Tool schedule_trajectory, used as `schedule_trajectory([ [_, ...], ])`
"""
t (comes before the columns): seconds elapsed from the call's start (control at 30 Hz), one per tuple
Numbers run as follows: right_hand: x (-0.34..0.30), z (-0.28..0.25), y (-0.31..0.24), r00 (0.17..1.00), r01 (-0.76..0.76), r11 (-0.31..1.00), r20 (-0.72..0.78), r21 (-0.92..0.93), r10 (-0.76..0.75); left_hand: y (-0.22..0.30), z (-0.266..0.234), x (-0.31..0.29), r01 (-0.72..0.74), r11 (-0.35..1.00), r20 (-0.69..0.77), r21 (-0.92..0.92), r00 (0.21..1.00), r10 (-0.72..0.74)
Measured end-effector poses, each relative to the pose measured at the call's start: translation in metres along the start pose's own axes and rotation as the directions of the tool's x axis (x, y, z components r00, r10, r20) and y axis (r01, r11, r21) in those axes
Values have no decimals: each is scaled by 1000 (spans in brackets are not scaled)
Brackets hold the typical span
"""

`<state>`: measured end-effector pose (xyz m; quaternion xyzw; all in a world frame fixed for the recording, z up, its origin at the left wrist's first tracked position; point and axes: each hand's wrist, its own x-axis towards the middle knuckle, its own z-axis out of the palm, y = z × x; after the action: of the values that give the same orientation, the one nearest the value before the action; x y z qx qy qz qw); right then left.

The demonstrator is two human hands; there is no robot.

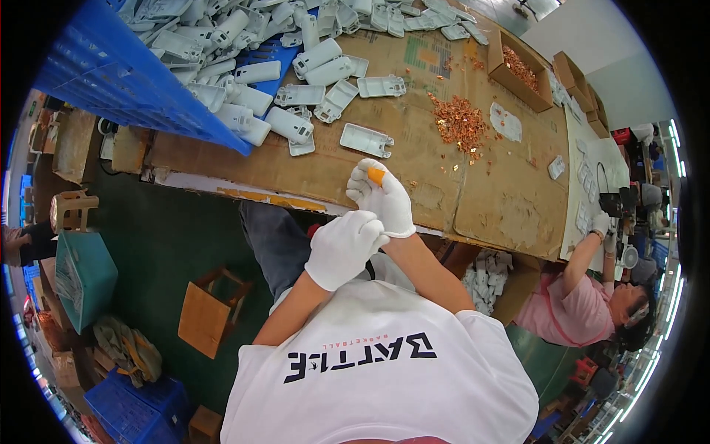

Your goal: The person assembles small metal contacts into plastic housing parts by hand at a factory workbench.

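Both my hands wear white knit gloves and are held together in front of my chest, just off the table's near edge. My left hand [343, 251] is closed, its fingers pinching the cuff of the right glove at the wrist. Palm up, my right hand [388, 201] has loosely bent fingers with no part held in them. An orange cover [376, 175] sits on one of its digits. Just beyond the right fingertips, a white plastic shell [367, 140] lies on the cardboard-covered table [296, 172].
White plastic housings [259, 72] heap up at the left beside a tilted blue crate [148, 81]. Small copper-coloured pieces [460, 122] lie piled on the table, with more in a cardboard box [521, 72]. A co-worker [573, 307] sits at the right. A wooden stool [211, 311] stands left.
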<state>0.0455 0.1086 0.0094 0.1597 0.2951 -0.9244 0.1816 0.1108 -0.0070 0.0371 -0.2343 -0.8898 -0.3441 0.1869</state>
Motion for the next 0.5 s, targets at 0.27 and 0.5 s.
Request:
schedule_trajectory([
  [0.27,-34,21,18,996,30,968,84,-248,-9,-15,-2,4,162,987,-183,-16,970,-162],
  [0.5,-42,16,23,981,-190,971,-56,-147,184,-26,-25,23,640,342,355,-689,708,-610],
])
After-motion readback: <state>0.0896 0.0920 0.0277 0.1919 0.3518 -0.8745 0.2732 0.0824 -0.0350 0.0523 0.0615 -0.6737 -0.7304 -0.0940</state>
